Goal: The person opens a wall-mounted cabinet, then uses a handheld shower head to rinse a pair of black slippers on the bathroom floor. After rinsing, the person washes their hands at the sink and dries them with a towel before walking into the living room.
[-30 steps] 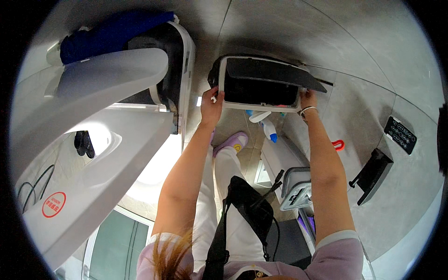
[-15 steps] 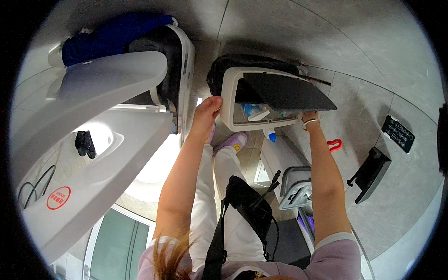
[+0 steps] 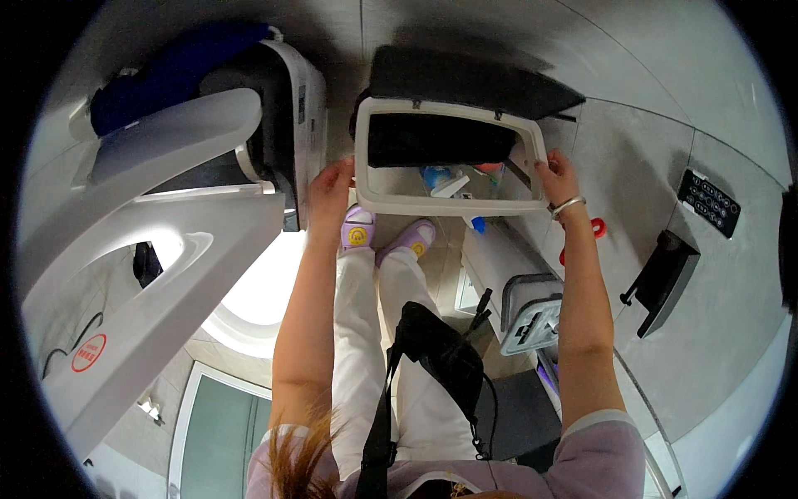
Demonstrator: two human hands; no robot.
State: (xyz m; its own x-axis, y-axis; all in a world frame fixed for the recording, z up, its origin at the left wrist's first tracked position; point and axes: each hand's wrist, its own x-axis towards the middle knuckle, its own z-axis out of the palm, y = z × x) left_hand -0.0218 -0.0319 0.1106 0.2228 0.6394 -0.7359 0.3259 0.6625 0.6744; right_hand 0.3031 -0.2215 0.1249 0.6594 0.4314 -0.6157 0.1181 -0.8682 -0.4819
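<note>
In front of me, an off-white rectangular frame [image 3: 449,205] is held at both ends. A dark flap lid [image 3: 474,83] stands swung back at its far side. My left hand [image 3: 331,190] is closed at the frame's left edge, and my right hand [image 3: 559,179] is closed around its right edge. Within the opening I see a dark interior, a blue item [image 3: 434,176], a white piece [image 3: 451,185] and something reddish, partly hidden. A blue tip [image 3: 477,224] shows just below the frame.
On the left stands a white toilet [image 3: 154,216] with its lid raised and dark blue cloth [image 3: 166,71] behind it. A white bin-like box [image 3: 515,258] is by my right forearm. On the right wall are a black button remote [image 3: 709,202], a black holder [image 3: 667,283] and a red hook-like item [image 3: 598,227].
The dark flap has swung from over the opening to the far side. The frame has shifted left and is more level. My right hand, partly hidden before, now shows at the frame's edge.
</note>
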